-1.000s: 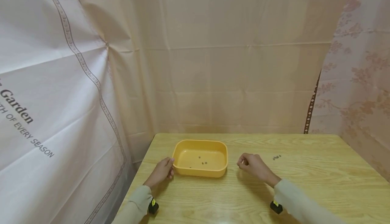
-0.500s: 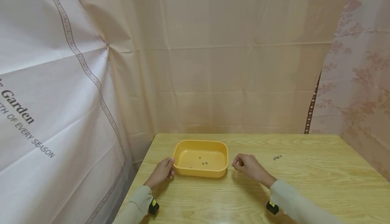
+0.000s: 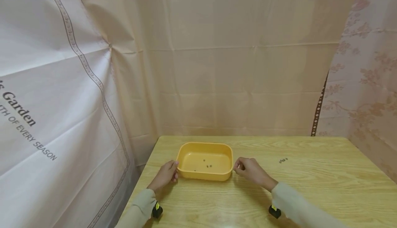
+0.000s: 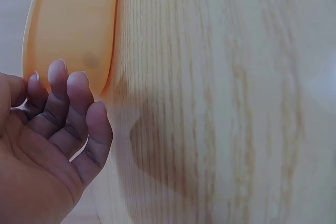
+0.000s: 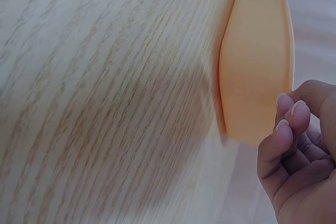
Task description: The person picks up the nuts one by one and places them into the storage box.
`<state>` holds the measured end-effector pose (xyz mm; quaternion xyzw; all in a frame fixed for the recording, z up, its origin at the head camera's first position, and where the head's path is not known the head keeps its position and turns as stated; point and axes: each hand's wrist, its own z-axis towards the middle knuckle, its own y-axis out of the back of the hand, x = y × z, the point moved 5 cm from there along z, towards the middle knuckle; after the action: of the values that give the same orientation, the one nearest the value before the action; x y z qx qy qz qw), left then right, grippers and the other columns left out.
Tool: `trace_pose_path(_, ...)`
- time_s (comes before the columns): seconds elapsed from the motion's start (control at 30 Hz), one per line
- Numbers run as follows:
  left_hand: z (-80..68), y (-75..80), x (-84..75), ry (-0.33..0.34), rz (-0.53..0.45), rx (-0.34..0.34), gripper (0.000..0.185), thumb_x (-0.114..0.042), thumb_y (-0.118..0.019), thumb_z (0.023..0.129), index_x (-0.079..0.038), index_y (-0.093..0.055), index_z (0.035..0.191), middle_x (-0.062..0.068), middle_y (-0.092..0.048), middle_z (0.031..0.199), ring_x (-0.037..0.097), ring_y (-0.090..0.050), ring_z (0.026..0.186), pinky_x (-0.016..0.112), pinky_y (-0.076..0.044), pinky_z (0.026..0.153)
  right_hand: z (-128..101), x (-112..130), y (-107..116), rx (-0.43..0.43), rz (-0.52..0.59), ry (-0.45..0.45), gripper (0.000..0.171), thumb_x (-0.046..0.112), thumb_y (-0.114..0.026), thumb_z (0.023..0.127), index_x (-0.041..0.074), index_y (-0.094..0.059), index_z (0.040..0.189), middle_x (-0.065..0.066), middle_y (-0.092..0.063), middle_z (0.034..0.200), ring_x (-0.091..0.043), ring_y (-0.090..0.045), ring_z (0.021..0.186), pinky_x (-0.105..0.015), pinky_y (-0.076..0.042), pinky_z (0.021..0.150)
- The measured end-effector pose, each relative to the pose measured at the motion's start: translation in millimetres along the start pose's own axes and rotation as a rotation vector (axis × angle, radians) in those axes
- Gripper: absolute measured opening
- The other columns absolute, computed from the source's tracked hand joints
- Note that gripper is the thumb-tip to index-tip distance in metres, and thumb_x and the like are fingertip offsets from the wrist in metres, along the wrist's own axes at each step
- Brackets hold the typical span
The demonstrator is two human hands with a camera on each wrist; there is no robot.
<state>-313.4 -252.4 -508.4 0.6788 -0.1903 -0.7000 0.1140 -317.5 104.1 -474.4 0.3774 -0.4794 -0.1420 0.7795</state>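
Surface (image 3: 325, 172) stretches wide right of my right fingers (image 5: 274, 145), bunched together beside the yellow tub (image 3: 204, 176) — holding anything, I can't tell. Left fingers (image 4: 77, 95) pinch its rim (image 3: 179, 156); small bits (image 3: 210, 166) lie inside.

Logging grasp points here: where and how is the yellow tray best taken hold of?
Likely best: take the yellow tray by its rim at the two short ends, one hand from each side. It stands upright, its walls rise to a lip, and the small pieces inside favour a level, two-sided grip. The left hand pinches the left end's rim.
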Motion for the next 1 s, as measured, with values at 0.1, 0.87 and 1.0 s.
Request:
trace_pose_path(0.1,-0.4,-0.7,-1.0,-0.005,-0.002,0.004,0.034,-0.024,-0.040,0.114,-0.001,-0.055,0.096,0.006,-0.057,0.073,0.014,-0.053,0.060,0.025,-0.049,0.055,0,0,-1,0.005,0.004,0.000,0.005,0.007,-0.068,0.099,0.008,-0.068,0.094,0.008,-0.058,0.072,-0.005,-0.048,0.058,-0.023,-0.044,0.051)
trace_pose_path(0.87,-4.5,-1.0,-4.2,-0.006,-0.042,0.003,0.036,-0.026,-0.041,0.114,0.001,-0.055,0.096,0.007,-0.057,0.073,0.014,-0.052,0.059,0.025,-0.048,0.054,5,14,-11,0.038,0.029,0.082,0.004,0.012,-0.066,0.102,0.012,-0.064,0.098,0.006,-0.057,0.066,-0.003,-0.046,0.053,-0.023,-0.043,0.049)
trace_pose_path(1.0,-3.3,-0.7,-3.9,-0.016,-0.043,0.002,0.036,-0.026,-0.041,0.114,0.001,-0.055,0.095,0.007,-0.057,0.073,0.014,-0.052,0.059,0.025,-0.048,0.054,6,14,-13,0.046,0.035,0.078,0.004,0.013,-0.065,0.103,0.012,-0.065,0.099,0.005,-0.059,0.067,-0.003,-0.047,0.054,-0.022,-0.043,0.049)
